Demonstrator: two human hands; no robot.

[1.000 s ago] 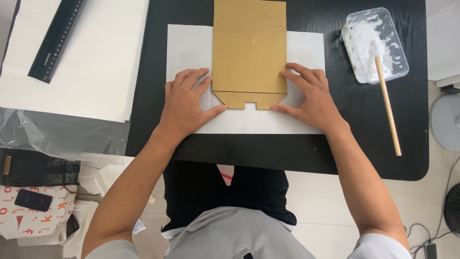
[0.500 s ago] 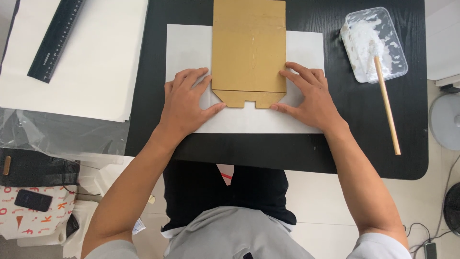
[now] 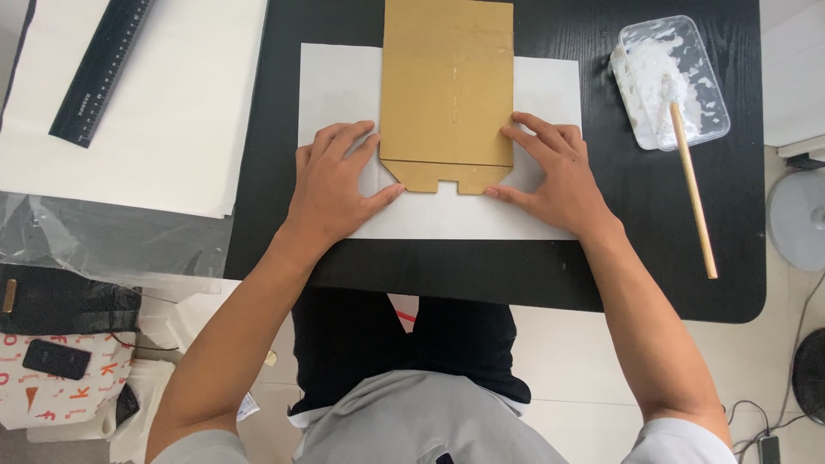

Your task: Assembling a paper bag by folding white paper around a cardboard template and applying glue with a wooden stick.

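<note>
— One card is lying on the white sheet, at the middle of the black surface; is it being held?

— Both hands are flanking it. The left hand is pressing flat on the sheet, fingers spread, thumb reaching toward the card's notched flap. The right hand is resting likewise, fingers spread, fingertips touching the card's right edge. Neither is gripping; likely they are keeping card and sheet from sliding.

— And further out?

— A paste tray with a stick is sitting on the right, within reach; a ruler is lying on paper far left.
</note>
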